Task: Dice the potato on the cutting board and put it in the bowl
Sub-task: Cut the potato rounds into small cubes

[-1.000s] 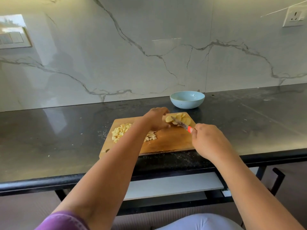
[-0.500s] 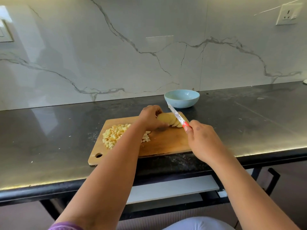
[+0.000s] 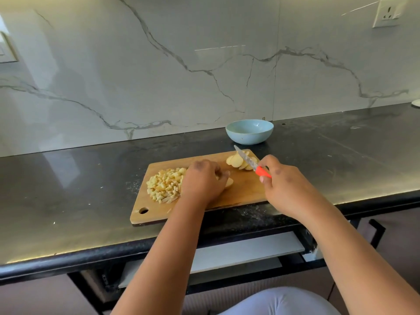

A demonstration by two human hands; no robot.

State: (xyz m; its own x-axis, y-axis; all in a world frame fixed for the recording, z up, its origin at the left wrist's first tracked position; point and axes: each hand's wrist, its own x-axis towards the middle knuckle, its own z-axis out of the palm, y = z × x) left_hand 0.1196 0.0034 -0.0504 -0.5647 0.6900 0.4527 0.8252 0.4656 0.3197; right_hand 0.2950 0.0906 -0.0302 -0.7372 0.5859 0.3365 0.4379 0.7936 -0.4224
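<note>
The potato lay in three lots on the cutting board (image 3: 241, 192): a heap of diced pieces (image 3: 165, 185) toward the board's left end, a fanned stack of slices (image 3: 237, 160) at its far right corner, and a few slices (image 3: 229, 182) under the left hand (image 3: 203, 181), near the middle. That hand's grip was curled down over those slices, holding them flat to the wood; only an edge of them showed past the fingertips. The right hand (image 3: 285, 186) was closed round the red handle of a knife (image 3: 251, 161), whose blade pointed up and away to the left, raised over the fanned stack. The held slices therefore lay to the left of the blade and nearer the person, so the knife would probably have to come across and toward the left hand for the next cuts. The pale blue bowl (image 3: 249, 132), seemingly with no potato in it, stood just beyond the board's far right corner, nearer the right hand. The board rested at the front edge of a dark polished desk (image 3: 68, 201), backed by a veined marble wall (image 3: 159, 64) with a socket (image 3: 389, 12) at upper right.
</note>
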